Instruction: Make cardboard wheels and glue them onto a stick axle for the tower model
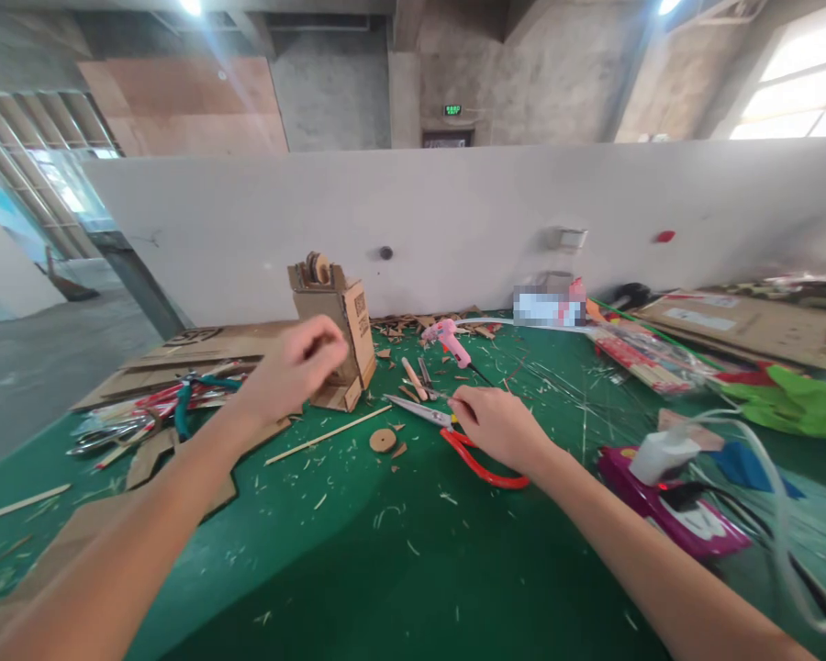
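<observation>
My left hand [309, 365] is raised in front of an upright cardboard structure [359, 335], its fingers curled in. Whatever may be in them is hidden. A small cardboard wheel [318, 268] sits at the structure's top. My right hand [496, 424] is closed, fingertips pinched together above the red-handled scissors [485, 473]. I cannot make out what those fingers hold. The scissors lie with their blades pointing left, partly covered by this hand. A round cardboard disc [383, 441] lies nearby, close to a thin wooden stick [327, 435]. Beyond the blades rests a utility knife [414, 379].
A pink glue gun [447, 340] lies behind, among cardboard scraps. On the left are teal-handled pliers [183, 408] and cardboard sheets [179, 353]. A purple power strip [681, 514] with cables stands right. A white partition [454, 211] borders the green table [358, 588].
</observation>
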`<action>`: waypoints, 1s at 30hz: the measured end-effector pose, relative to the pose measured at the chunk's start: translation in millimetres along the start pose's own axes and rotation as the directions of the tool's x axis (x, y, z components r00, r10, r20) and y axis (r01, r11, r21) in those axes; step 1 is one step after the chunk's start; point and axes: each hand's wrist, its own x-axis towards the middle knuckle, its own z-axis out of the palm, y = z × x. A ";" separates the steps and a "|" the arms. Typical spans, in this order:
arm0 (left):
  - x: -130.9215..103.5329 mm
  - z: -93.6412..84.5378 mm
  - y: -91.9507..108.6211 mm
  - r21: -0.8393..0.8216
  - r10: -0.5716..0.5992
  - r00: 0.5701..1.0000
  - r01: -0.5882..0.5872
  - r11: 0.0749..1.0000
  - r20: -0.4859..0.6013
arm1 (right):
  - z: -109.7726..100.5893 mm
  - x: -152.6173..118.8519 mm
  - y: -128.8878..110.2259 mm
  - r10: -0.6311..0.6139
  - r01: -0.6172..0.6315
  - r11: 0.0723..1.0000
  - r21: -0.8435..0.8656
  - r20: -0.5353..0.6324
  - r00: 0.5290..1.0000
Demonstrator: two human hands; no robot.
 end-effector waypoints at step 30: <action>-15.9 41.2 -42.6 0.730 -0.266 0.780 -0.324 0.601 0.566 | 14.7 -1.1 -15.8 -0.193 0.212 0.927 -0.310 0.092 0.977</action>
